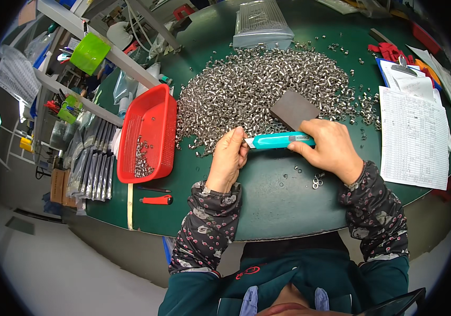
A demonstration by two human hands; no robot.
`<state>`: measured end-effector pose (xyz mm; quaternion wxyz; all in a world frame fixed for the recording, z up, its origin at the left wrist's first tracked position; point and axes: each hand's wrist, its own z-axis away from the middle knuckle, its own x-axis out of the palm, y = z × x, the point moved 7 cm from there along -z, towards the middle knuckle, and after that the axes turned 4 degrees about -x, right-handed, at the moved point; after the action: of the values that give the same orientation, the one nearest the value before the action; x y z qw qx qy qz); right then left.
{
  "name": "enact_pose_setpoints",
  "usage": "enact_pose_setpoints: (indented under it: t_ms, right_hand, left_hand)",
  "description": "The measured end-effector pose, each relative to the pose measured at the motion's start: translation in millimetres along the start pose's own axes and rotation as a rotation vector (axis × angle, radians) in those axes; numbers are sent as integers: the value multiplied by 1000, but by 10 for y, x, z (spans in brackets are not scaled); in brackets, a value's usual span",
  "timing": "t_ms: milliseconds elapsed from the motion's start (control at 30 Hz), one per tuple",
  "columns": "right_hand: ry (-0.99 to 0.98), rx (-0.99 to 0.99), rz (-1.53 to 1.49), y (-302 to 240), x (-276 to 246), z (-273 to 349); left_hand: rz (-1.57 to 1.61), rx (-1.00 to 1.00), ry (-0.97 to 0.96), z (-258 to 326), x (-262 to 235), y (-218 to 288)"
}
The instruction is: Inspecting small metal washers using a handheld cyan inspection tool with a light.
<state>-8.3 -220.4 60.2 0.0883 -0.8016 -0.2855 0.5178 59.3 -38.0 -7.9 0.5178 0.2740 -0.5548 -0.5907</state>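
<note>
My right hand (333, 147) is closed around a teal utility knife (275, 140), held level over the table with its blade pointing left. At the blade's tip, my left hand (229, 158) is pinched shut; whatever sits between its fingertips is too small and hidden to make out. Just beyond both hands spreads a big heap of small silvery metal rings (225, 89). A dark grey-brown rectangular block (295, 109) rests on the near right part of that heap. A few loose rings (317, 182) lie on the table below my right hand.
On the left stands a red plastic basket (166, 131) with some metal pieces inside. A red cutter (157, 200) lies nearer me. Printed sheets (414, 139) and a clipboard (402, 68) cover the right side. A filled plastic bag (262, 23) sits behind the heap on the green table (267, 210).
</note>
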Motion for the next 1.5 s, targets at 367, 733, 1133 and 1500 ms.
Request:
enact_pose_setpoints:
  t_ms: [367,733,1133,1500]
  right_hand:
    - [26,-81,30,-25,-16,0]
    - [108,-209,113,-131,-164,0]
    - [185,-364,256,-276,-275,9]
    - [315,-466,370,-392,-343,28]
  left_hand:
    - [23,-205,-22,44,55,-9]
    - [-6,-308,-178,79,113,-52]
    - [-81,-328,-296,96,175,-95]
    - [-144,-282,-255,79,158,-86]
